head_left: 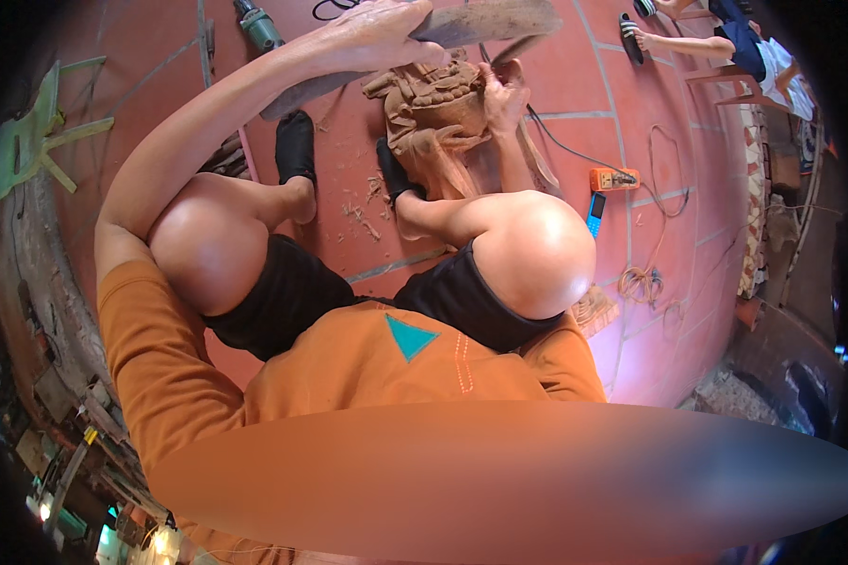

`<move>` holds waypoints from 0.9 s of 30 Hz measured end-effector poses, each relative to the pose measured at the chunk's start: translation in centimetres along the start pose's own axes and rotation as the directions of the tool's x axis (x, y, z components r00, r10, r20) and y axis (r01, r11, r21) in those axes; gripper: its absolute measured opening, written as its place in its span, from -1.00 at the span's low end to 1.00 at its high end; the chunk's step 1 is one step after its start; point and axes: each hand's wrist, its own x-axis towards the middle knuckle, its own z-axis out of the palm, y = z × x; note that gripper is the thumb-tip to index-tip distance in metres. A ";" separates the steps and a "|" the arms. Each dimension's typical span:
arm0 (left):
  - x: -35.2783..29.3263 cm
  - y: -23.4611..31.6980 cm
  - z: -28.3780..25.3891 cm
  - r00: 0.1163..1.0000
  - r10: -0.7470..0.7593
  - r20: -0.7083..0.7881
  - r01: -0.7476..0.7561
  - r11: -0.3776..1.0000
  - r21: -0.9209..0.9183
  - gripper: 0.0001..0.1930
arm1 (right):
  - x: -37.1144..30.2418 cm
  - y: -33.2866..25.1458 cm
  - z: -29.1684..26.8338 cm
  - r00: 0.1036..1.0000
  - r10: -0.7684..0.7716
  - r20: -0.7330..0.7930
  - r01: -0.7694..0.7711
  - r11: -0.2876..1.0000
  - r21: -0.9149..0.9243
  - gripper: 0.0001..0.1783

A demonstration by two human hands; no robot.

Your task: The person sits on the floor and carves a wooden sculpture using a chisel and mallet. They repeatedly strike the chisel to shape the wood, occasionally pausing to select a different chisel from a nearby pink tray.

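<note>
My left hand (382,38) is closed around a long, weathered wooden club (495,24), which lies across the top of the view above a brown carved wooden figure (438,108). The figure stands on the floor just beyond my feet, its surface cut into folds and rounded relief. At the figure's right upper side, my right hand (506,99) has its fingers curled round a thin, dark tool (513,56) that looks like a chisel. Much of that tool is hidden by the fingers and the club, and I cannot see where its edge meets the wood.
Wood shavings (358,209) litter the red tiles. To the right lie an orange power socket box (614,179), a blue phone (595,213) and a coiled cord (639,284). A green power tool (257,26) and a green plastic chair (42,141) are left. Another person (754,56) sits far right.
</note>
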 end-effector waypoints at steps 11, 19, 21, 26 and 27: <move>-0.2 -0.8 0.3 0.999 -0.005 -0.033 0.004 1.000 -0.031 -0.35 | 0.0 -0.2 -0.4 0.997 0.075 0.001 -0.075 0.986 0.147 -0.79; -0.5 0.5 -0.1 0.993 0.066 -0.097 -0.068 0.998 -0.018 -0.43 | -0.4 -1.0 0.0 0.989 -0.150 -0.006 0.149 0.986 -0.070 -0.72; -0.4 0.7 0.1 0.975 0.122 -0.188 -0.133 0.990 -0.045 -0.43 | -0.5 -1.2 0.1 0.982 -0.187 -0.005 0.183 0.967 -0.175 -0.64; 0.4 0.8 0.6 0.981 0.120 -0.154 -0.124 0.992 -0.019 -0.42 | -0.6 -1.5 0.1 0.965 -0.260 0.037 0.262 0.944 -0.201 -0.63; 0.6 0.6 0.5 0.992 0.106 -0.070 -0.104 0.994 0.023 -0.42 | -0.6 -1.5 0.2 0.968 -0.249 0.035 0.250 0.943 -0.220 -0.63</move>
